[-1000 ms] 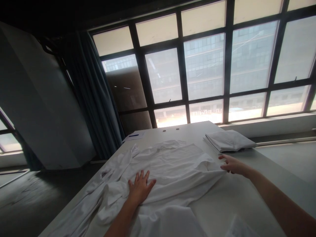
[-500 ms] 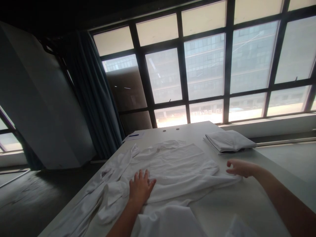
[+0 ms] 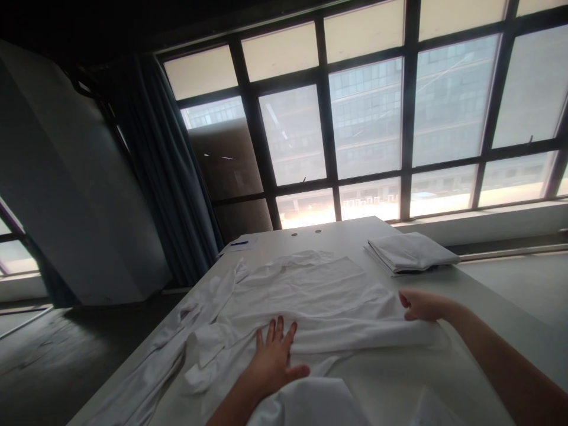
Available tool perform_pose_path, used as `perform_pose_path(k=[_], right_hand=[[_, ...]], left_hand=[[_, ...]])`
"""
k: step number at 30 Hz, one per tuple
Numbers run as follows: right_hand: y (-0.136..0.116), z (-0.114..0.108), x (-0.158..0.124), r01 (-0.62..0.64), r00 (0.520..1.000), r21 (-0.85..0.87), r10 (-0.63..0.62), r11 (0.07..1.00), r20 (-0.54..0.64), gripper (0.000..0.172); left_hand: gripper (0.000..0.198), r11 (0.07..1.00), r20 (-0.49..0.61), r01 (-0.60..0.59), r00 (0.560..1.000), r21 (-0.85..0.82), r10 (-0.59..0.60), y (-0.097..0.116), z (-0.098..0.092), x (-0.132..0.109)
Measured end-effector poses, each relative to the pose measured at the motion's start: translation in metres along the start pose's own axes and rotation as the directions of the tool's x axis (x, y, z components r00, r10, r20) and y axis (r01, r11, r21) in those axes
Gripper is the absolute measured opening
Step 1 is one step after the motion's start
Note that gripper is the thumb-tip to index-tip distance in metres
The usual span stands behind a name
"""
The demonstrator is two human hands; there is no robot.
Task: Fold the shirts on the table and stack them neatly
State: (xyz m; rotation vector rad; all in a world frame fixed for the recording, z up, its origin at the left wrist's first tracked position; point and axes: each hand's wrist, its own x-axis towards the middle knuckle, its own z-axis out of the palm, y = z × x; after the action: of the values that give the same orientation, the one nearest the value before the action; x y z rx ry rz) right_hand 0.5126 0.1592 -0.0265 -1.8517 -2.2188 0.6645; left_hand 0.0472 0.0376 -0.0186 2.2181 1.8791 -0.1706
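Observation:
A white shirt [image 3: 310, 296] lies spread on a white table [image 3: 444, 378], its sleeves trailing toward the left edge. My left hand [image 3: 275, 361] rests flat on the shirt's near part with fingers stretched out. At the shirt's right edge, my right hand [image 3: 419, 306] has its fingers curled on the cloth, pinching the fabric there.
A folded white stack [image 3: 410, 252] sits at the far right of the table. A sheet of paper with a blue pen [image 3: 239, 243] lies at the far left corner. More white cloth [image 3: 310, 402] lies at the near edge. A large window and a dark curtain [image 3: 173, 177] stand behind.
My left hand slid right and nearer along the shirt. My right hand moved right with the shirt's edge, and the cloth now lies flatter and wider.

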Motion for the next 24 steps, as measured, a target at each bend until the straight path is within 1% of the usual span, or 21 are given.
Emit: perform_pose_path(k=[2,4,6,7,9,10,11,13,15,17,19,20,22,24], right_hand=[[0.006,-0.013,-0.004,-0.02,0.999,-0.015,0.02,1.0,0.04,0.026],[0.007,-0.021,-0.008,-0.038,0.998,-0.033,0.04,0.999,0.045,0.028],[-0.001,-0.022,-0.011,-0.032,0.999,-0.058,0.032,0.998,0.006,0.028],[-0.008,-0.02,-0.012,-0.011,1.0,-0.071,0.009,0.997,-0.026,0.028],[-0.03,-0.008,-0.012,0.065,0.994,-0.084,-0.072,0.994,-0.079,0.031],[-0.042,0.001,-0.012,0.113,0.989,-0.087,-0.12,0.99,-0.087,0.036],[-0.056,0.012,-0.011,0.159,0.983,-0.087,-0.166,0.983,-0.08,0.043],[-0.08,0.036,-0.011,0.226,0.972,-0.105,-0.231,0.968,-0.033,0.063],[-0.096,0.059,-0.01,0.232,0.973,-0.141,-0.232,0.962,0.02,0.08],[-0.101,0.075,-0.008,0.224,0.975,-0.165,-0.218,0.961,0.051,0.087],[-0.096,0.083,-0.006,0.237,0.971,-0.169,-0.23,0.957,0.06,0.085],[-0.092,0.084,-0.004,0.242,0.97,-0.169,-0.235,0.955,0.058,0.083],[-0.084,0.082,-0.001,0.214,0.977,-0.177,-0.21,0.961,0.044,0.082],[-0.078,0.08,0.002,0.158,0.987,-0.191,-0.156,0.969,0.023,0.083]], left_hand=[[0.106,0.998,-0.013,-0.05,0.999,-0.027,0.05,-0.007,-0.004,0.0],[0.107,0.997,0.007,-0.067,0.998,-0.03,0.067,-0.009,-0.009,0.0],[0.113,0.998,0.05,-0.064,0.997,-0.016,0.065,-0.008,-0.012,-0.002],[0.117,0.998,0.075,-0.059,0.995,-0.003,0.059,-0.007,-0.011,-0.003],[0.124,0.998,0.108,-0.054,0.993,0.037,0.05,-0.007,-0.005,-0.004],[0.127,0.996,0.116,-0.057,0.992,0.062,0.05,-0.008,-0.001,-0.004],[0.128,0.994,0.115,-0.064,0.992,0.088,0.054,-0.009,0.005,-0.004],[0.13,0.988,0.123,-0.081,0.99,0.13,0.065,-0.012,0.015,-0.004],[0.134,0.985,0.157,-0.076,0.986,0.154,0.051,-0.011,0.023,-0.004],[0.138,0.986,0.211,-0.033,0.977,0.164,-0.002,-0.006,0.025,-0.006],[0.142,0.988,0.239,0.024,0.969,0.155,-0.061,0.0,0.022,-0.009],[0.142,0.99,0.236,0.044,0.969,0.132,-0.074,0.002,0.02,-0.012],[0.137,0.996,0.192,0.069,0.978,0.053,-0.078,0.001,0.015,-0.016],[0.126,0.998,0.099,0.064,0.993,-0.01,-0.063,-0.006,0.007,-0.02]])
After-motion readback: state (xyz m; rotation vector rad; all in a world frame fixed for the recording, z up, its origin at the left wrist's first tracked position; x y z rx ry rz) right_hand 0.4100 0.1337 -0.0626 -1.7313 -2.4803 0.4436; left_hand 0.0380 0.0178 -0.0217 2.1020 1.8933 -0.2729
